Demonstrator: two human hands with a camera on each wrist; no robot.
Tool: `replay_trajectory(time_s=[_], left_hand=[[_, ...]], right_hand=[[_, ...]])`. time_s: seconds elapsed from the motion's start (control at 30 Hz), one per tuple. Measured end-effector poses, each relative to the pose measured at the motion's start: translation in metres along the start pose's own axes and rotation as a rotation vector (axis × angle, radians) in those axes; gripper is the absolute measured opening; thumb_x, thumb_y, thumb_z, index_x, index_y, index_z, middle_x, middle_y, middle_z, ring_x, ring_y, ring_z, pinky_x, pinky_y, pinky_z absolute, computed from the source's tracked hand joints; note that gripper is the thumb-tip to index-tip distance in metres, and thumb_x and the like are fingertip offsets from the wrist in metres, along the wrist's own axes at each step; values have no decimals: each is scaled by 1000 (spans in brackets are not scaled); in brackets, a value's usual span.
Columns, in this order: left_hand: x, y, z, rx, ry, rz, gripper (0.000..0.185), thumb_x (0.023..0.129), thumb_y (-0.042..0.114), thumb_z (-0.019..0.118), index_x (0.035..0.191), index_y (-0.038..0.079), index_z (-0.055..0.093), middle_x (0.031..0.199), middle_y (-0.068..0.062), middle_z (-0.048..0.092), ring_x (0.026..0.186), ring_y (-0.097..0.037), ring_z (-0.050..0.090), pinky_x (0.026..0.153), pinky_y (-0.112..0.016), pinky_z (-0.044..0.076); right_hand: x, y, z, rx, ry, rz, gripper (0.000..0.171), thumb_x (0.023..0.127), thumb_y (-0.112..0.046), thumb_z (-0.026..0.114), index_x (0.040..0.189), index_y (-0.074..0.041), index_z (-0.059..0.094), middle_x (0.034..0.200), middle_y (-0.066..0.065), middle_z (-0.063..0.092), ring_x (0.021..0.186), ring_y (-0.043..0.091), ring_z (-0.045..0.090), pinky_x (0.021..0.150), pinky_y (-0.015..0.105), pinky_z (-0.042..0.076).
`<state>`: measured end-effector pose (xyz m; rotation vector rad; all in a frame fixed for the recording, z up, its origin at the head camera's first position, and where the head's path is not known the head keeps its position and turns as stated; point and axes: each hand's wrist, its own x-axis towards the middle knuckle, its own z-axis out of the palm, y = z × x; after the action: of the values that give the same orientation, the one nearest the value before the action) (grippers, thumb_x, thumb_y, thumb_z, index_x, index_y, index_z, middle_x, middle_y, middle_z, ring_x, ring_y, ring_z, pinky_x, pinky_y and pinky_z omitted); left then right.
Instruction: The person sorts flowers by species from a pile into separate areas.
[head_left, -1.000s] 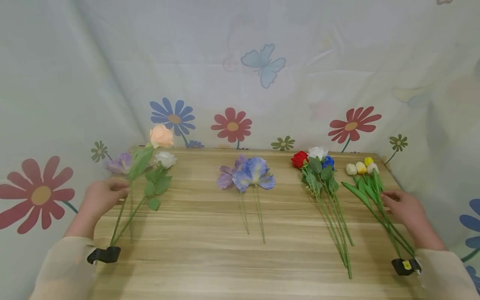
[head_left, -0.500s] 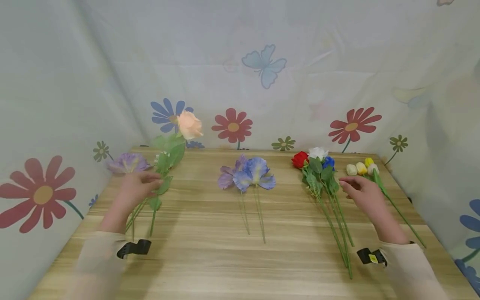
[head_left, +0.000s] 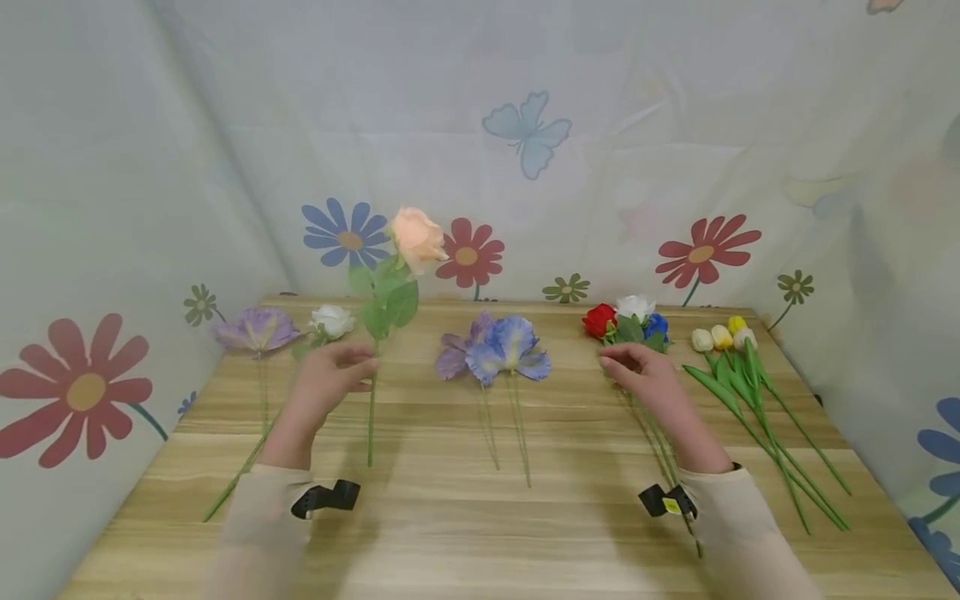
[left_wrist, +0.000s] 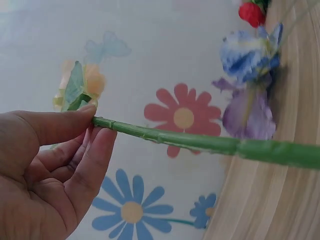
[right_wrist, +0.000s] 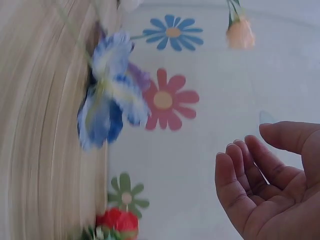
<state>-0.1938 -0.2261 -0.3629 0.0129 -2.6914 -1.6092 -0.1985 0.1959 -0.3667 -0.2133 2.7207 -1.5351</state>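
My left hand (head_left: pixel 332 377) pinches the green stem (left_wrist: pixel 200 142) of a peach rose (head_left: pixel 416 237) and holds it upright above the wooden table (head_left: pixel 450 517); its leaves (head_left: pixel 392 302) hang below the bloom. My right hand (head_left: pixel 637 371) hovers empty, fingers loosely curved (right_wrist: pixel 260 185), over the stems of the red, white and blue rose bunch (head_left: pixel 630 321). Two blue-purple irises (head_left: pixel 495 346) lie between my hands. A white rose (head_left: pixel 331 319) and a purple iris (head_left: pixel 255 329) lie to the left.
White and yellow tulips (head_left: pixel 723 337) with long green stems lie at the right of the table. A flower-print cloth backdrop (head_left: pixel 525 167) walls in the back and both sides. Black wrist straps (head_left: pixel 326 497) show on both sleeves.
My left hand lifted the peach rose off the table and carried it right toward the middle. My right hand left the tulips and moved left to the rose bunch.
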Motion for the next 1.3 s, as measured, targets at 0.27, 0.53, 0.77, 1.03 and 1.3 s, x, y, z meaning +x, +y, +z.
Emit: replay_trajectory(time_s=[0.27,0.53,0.77,1.03,1.3], left_hand=[[3,20,35,-84,-17,38,35,99,7,63,128,-13,62,123,-33,66,97,-18,72,85,-34,65],[11,34,70,-190,-55,33,34,98,7,64,126,-11,63,125,-31,67,97,-22,72,87,-36,64],[12,42,95,-245,-54,67,33,97,7,67,126,-10,65,123,-30,69,107,-38,72,89,-42,64],[12,48,110,-284,-49,80,30,95,2,68,123,-11,65,118,-31,69,94,-26,74,85,-38,65],[14,49,118,-283,-64,87,28,95,2,68,119,-11,66,118,-30,69,95,-27,74,82,-36,66]], right_hand=[[11,-21,50,91,-71,-49,32,103,-16,60,127,5,66,120,26,69,87,7,62,79,23,59],[13,-36,89,137,-143,-112,30,100,-17,65,122,3,68,113,22,72,92,23,68,76,24,59],[11,-43,112,206,-197,-110,32,99,-18,68,122,3,68,116,21,72,90,10,66,81,35,61],[10,-44,127,232,-181,-147,26,97,-12,68,115,7,68,111,25,71,90,12,67,75,23,57],[10,-42,128,261,-164,-140,22,98,-8,65,112,9,64,109,27,70,90,19,70,80,37,64]])
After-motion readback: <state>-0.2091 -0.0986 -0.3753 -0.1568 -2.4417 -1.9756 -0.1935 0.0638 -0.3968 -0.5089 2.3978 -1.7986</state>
